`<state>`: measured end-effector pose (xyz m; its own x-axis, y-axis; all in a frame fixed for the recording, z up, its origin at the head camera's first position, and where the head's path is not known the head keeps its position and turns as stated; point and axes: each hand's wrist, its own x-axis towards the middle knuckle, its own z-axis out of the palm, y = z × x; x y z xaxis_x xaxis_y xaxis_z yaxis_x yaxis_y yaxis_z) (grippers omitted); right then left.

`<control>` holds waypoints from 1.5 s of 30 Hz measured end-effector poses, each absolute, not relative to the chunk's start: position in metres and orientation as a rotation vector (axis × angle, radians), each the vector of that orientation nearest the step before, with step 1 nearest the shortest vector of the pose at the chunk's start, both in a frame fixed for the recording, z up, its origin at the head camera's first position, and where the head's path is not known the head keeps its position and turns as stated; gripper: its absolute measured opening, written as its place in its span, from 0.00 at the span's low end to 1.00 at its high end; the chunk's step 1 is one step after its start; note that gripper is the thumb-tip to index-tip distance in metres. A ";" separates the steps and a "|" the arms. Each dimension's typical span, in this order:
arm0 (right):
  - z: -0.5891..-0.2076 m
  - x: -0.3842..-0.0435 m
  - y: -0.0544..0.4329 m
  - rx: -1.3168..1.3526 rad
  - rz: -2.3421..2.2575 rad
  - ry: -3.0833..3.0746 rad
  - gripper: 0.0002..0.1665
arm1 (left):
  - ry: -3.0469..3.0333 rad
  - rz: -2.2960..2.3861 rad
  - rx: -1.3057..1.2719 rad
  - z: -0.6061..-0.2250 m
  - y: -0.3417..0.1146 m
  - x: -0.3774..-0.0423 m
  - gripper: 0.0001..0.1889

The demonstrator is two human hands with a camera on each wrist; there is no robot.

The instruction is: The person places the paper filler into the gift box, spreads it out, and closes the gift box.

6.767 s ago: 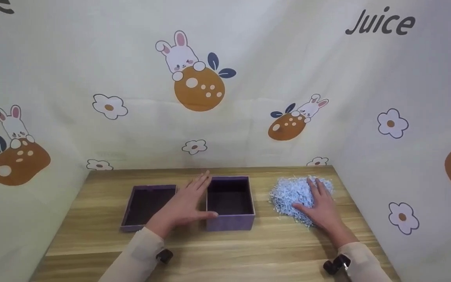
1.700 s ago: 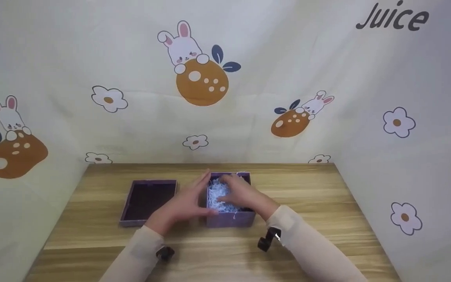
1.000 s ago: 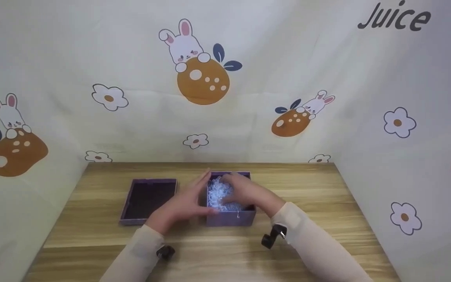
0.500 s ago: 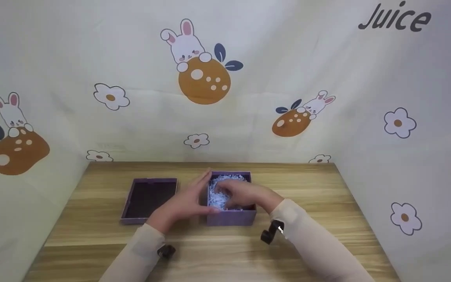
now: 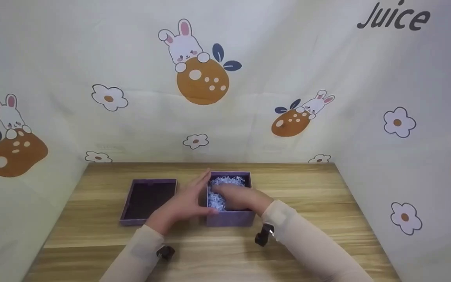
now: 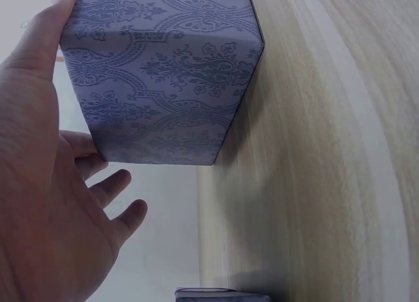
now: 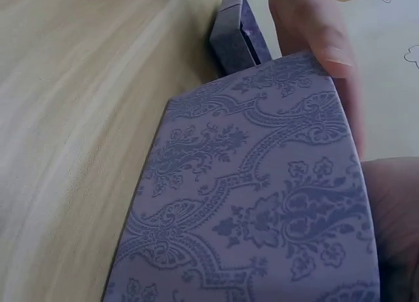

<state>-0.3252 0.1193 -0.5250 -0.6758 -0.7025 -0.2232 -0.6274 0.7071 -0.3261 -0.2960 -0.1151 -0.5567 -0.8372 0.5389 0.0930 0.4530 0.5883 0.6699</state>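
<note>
In the head view a lidless purple box (image 5: 230, 219) with a raised floral pattern stands on the table, light-blue shredded paper (image 5: 228, 181) filling its inside. My left hand (image 5: 188, 201) holds the box's left side, thumb at the near corner and index finger at the far corner. Its other fingers spread loosely beside the wall in the left wrist view. My right hand (image 5: 237, 196) reaches down into the box, onto the shredded paper; its fingertips are hidden there. The right wrist view shows the box wall (image 7: 255, 197) covering much of this hand.
Left of the box lies its shallow purple lid (image 5: 149, 199), dark inside facing up, partly behind my left hand. The wooden table (image 5: 307, 227) ends against a printed curtain (image 5: 139, 129) at the back and sides.
The shredded paper was a pile right of the box; now it is inside. My right hand moved from the pile into the box and shifts over the paper. My left hand stayed.
</note>
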 end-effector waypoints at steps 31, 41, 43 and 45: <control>-0.508 -0.346 0.122 -0.865 -0.129 2.546 0.44 | 2.697 1.104 0.813 -0.558 -0.116 -0.294 0.70; -0.492 -0.342 0.137 -0.941 -0.341 2.571 0.37 | 2.689 1.114 0.808 -0.559 -0.117 -0.295 0.70; -0.485 -0.341 0.148 -1.001 -0.469 2.579 0.32 | 2.683 1.117 0.796 -0.558 -0.117 -0.295 0.71; -0.480 -0.341 0.159 -1.058 -0.595 2.594 0.29 | 2.684 1.114 0.774 -0.558 -0.118 -0.295 0.71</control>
<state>-0.3406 0.1594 -0.4798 -0.6941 -0.7132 -0.0979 -0.5992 0.6477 -0.4706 -0.2949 -0.1178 -0.5576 -0.8590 0.5071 0.0701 0.4078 0.5950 0.6926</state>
